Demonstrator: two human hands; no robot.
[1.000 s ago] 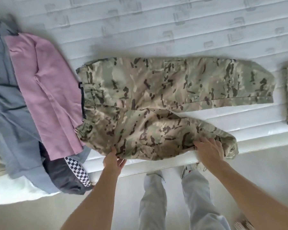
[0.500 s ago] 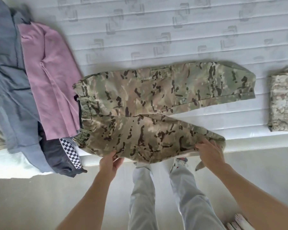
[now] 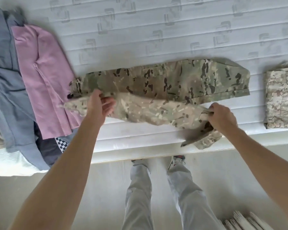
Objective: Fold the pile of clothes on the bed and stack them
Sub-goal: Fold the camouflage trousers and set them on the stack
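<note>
Camouflage trousers [image 3: 181, 80] lie lengthwise across the white quilted mattress [image 3: 140, 30], waistband toward the pile of clothes [image 3: 23, 80] at the left. The far leg lies flat on the mattress. The near leg, which lay flat along the mattress edge half a second ago, is now lifted and turned over toward the far leg, its paler inner face showing.

The left hand [image 3: 99, 105] has moved up from the mattress edge to the waist end of the near leg; its thumb and fingers are curled round the fabric and hold it raised. The right hand [image 3: 221, 117] grips the cuff end of the same leg, fingers closed on a bunch of cloth, and the loose cuff hangs below it over the mattress edge. Earlier that hand lay flatter on the cuff.

The pile at the left consists of a pink garment [image 3: 43, 77] on top of a blue-grey garment [image 3: 5, 80], with a dark garment bearing a checkered band [image 3: 60, 143] beneath at the near edge. The lifted waistband overlaps the pink garment's edge.

A folded camouflage garment [image 3: 281, 98] of lighter pattern lies at the right of the mattress, apart from the trousers. The view is blurred by motion.
</note>
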